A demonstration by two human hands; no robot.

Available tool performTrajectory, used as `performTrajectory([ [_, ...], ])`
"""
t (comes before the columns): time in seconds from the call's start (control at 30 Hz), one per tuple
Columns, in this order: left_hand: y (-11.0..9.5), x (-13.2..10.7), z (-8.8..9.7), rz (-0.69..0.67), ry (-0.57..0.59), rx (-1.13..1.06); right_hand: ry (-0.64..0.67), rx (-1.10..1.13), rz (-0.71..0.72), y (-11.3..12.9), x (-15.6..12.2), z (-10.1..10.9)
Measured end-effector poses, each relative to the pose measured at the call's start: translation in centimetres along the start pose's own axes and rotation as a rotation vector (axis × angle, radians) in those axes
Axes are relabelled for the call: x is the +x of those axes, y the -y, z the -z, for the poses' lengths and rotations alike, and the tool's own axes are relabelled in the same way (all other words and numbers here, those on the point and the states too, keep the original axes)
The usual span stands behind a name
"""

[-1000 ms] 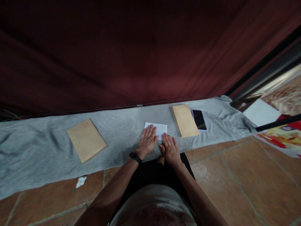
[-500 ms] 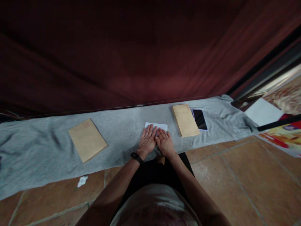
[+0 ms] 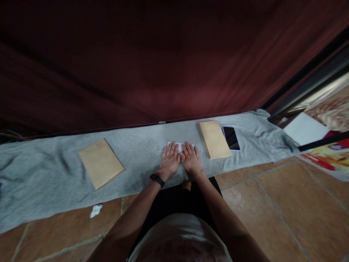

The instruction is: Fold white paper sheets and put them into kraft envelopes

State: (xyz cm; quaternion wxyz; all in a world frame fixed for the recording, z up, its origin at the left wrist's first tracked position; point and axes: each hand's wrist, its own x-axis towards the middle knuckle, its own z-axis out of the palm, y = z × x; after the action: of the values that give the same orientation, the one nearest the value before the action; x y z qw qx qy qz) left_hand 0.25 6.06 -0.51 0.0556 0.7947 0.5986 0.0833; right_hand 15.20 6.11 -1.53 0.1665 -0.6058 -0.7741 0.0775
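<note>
A small white sheet of paper lies on the grey cloth straight in front of me. My left hand rests flat on its left part, fingers stretched away from me. On the right part my right hand lies flat too, with its fingers slightly spread. The thumbs meet or nearly meet in the middle. Most of the paper is hidden beneath both hands, with white showing between and beyond the fingers.
A stack of brown envelopes lies to the right, with a phone beside it. Another brown envelope stack is at the left. A dark red curtain hangs behind the cloth. A crumpled white scrap lies on the tiled floor.
Both hands have slid forward over the paper and slightly apart, covering more of it. The envelopes and phone stay where they were.
</note>
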Motion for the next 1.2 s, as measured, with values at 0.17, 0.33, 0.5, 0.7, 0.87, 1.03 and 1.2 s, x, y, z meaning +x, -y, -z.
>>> performTrajectory([
  [0.17,0.6,0.1,-0.4,0.042,-0.039,0.010,-0.010,-0.011,-0.011,0.0,0.0,0.0],
  [0.33,1.2,-0.6,-0.2,0.081,-0.050,0.033,-0.019,-0.036,-0.047,-0.5,-0.3,0.2],
  [0.5,1.6,-1.6,0.1,0.111,-0.079,0.059,-0.030,-0.067,-0.077,-1.2,-0.9,0.4],
  [0.7,2.1,-2.6,0.3,0.140,-0.097,0.076,-0.070,-0.092,-0.091,-1.8,-1.5,0.4],
  [0.87,2.5,-3.2,0.3,0.182,-0.073,0.084,-0.077,-0.112,-0.100,-2.3,-1.9,0.5],
  [1.03,2.7,-3.6,0.3,0.205,-0.065,0.097,-0.107,-0.116,-0.101,-2.9,-2.5,0.5],
  [1.2,2.6,-3.7,0.4,0.213,-0.068,0.098,-0.160,-0.088,-0.144,-3.1,-3.0,0.8],
])
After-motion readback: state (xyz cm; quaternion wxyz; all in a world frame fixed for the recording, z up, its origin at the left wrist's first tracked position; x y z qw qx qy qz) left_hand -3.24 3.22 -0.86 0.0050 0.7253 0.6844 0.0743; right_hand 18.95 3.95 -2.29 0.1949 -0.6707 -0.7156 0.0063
